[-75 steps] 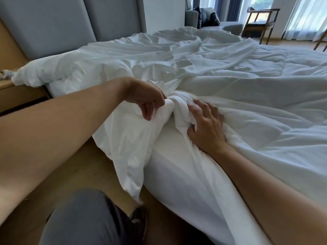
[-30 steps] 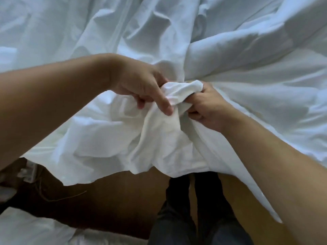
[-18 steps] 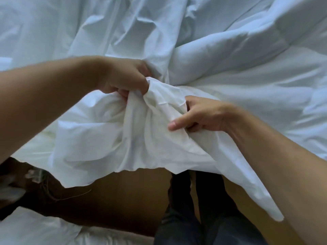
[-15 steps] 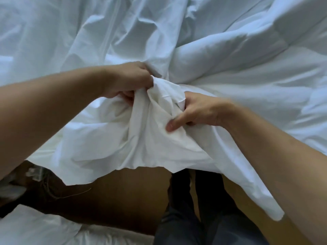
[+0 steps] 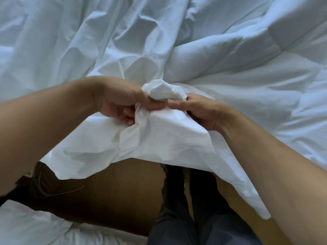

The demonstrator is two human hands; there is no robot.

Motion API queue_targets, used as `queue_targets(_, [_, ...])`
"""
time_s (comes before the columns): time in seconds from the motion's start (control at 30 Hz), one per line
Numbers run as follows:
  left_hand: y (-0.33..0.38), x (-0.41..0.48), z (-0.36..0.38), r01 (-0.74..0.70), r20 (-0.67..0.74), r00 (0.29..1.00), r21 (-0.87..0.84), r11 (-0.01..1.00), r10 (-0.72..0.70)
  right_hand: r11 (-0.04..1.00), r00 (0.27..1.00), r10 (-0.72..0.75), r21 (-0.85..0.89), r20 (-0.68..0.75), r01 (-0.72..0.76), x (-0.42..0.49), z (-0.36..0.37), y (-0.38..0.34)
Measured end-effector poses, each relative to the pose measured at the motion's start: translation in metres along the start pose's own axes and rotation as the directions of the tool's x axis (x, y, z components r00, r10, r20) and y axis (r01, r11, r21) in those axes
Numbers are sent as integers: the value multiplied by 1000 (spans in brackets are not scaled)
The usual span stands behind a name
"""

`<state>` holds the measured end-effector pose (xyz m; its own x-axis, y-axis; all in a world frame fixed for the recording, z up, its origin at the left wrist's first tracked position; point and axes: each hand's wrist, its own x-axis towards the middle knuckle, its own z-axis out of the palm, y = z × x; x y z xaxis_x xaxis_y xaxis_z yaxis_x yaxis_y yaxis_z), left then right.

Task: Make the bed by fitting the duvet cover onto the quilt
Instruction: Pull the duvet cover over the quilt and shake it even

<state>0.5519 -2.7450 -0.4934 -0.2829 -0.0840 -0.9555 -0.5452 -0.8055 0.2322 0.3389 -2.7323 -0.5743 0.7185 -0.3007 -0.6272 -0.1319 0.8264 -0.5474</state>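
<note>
A white duvet cover (image 5: 159, 142) hangs in a crumpled fold off the bed's edge above the floor. My left hand (image 5: 123, 103) grips a bunched knob of its cloth, with thumb and fingers curled round it. My right hand (image 5: 200, 110) holds the same bunch from the right, its thumb pointing left along the top and its fingers tucked under the cloth. The padded white quilt (image 5: 247, 71) lies spread over the bed behind and to the right of both hands.
Wrinkled white bedding (image 5: 70, 41) fills the top left. A brown wooden floor (image 5: 123, 183) lies below the hanging cloth, with my dark trouser legs and shoes (image 5: 187, 200) on it. More white fabric (image 5: 31, 225) lies on the floor at the bottom left, near a thin cable (image 5: 67, 190).
Both hands have come down and closer together on the cloth. The left hand now clasps a small bunched knob, and the right thumb lies beside it.
</note>
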Motion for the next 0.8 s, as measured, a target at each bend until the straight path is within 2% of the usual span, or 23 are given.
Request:
queue_targets(0.07, [-1, -4, -8, -5, -49, 999, -81, 997, 1, 997, 992, 58, -53, 115, -53, -3, 0, -7])
queue_targets(0.13, [-4, -7, -15, -33, -26, 999, -170, 985, 29, 995, 972, 82, -74, 222, -67, -3, -2, -10])
queue_targets(0.3, [-8, -9, -25, -48, 129, 988, -259, 965, 83, 999, 966, 27, -38, 258, -18, -3, 2, 1])
queue_targets(0.37, [-9, -7, -26, -68, 206, 972, -224, 972, 115, 999, 966, 0, -34, 257, 10, -3, 6, 4])
queue_targets(0.47, [-9, -6, -22, -124, 226, 968, 66, 990, 106, 982, 991, -38, -180, 130, 62, 0, 13, 5])
queue_targets(0.53, [-7, -8, -12, -103, 150, 987, 280, 955, 62, 955, 997, -73, -288, -25, 63, 2, 18, 7])
queue_targets(0.6, [-5, -9, -3, -96, 55, 995, 419, 903, 81, 961, 979, -135, -262, -154, 91, 2, 21, 11])
queue_targets(0.7, [-5, -14, 4, -158, 70, 987, 458, 875, 142, 975, 935, -196, -163, -296, 153, -1, 27, 16])
queue_targets(0.73, [-6, -15, 4, -170, 40, 985, 436, 884, 169, 978, 925, -197, -133, -325, 161, -2, 28, 17])
queue_targets(0.8, [-7, -13, 5, -203, -107, 959, 381, 902, 261, 982, 915, -186, -49, -359, 180, -2, 33, 17])
